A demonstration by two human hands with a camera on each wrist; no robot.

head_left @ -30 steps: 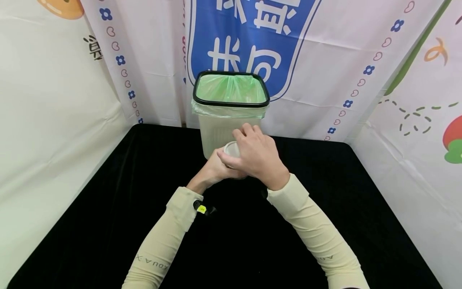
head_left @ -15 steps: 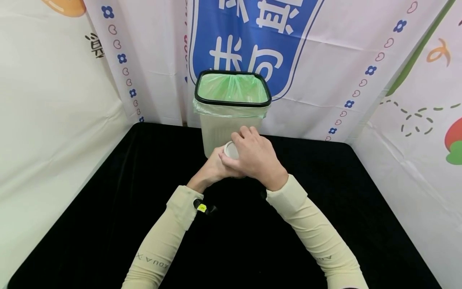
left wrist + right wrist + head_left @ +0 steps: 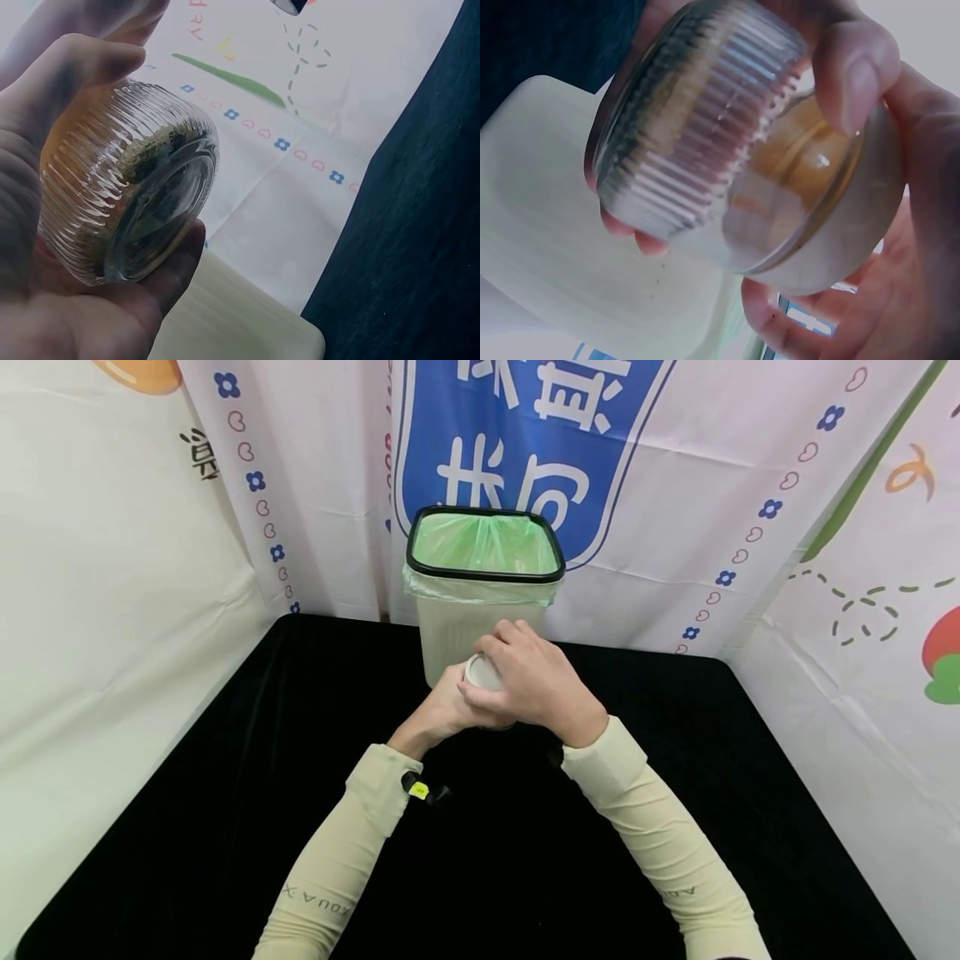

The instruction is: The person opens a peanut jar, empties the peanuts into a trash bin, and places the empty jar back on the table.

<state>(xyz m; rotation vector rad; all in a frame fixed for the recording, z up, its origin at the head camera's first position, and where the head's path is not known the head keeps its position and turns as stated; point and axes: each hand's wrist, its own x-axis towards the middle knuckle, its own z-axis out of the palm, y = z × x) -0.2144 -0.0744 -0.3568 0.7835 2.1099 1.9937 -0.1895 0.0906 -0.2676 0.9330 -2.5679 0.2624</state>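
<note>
My left hand [image 3: 447, 703] grips a ribbed clear glass jar [image 3: 127, 176] round its body, and the jar is tilted. Some greenish-brown stuff shows near the base in the left wrist view; what it is I cannot tell. A pale round lid [image 3: 847, 225] sits on the jar's mouth. My right hand [image 3: 536, 681] holds this lid by its edge, thumb on one side and fingers curled round the other. From the head view only part of the lid's top shows, and the hands hide nearly all the glass.
Just beyond the hands stands a pale bin [image 3: 465, 631] with a black rim [image 3: 483, 577] and a green plastic liner [image 3: 480, 543]. A black cloth [image 3: 480, 860] covers the table. Printed white curtains [image 3: 675, 510] enclose the back and sides.
My right wrist has shifted slightly to the right, with the fingers still on the lid. The left hand keeps its grip on the jar in nearly the same place.
</note>
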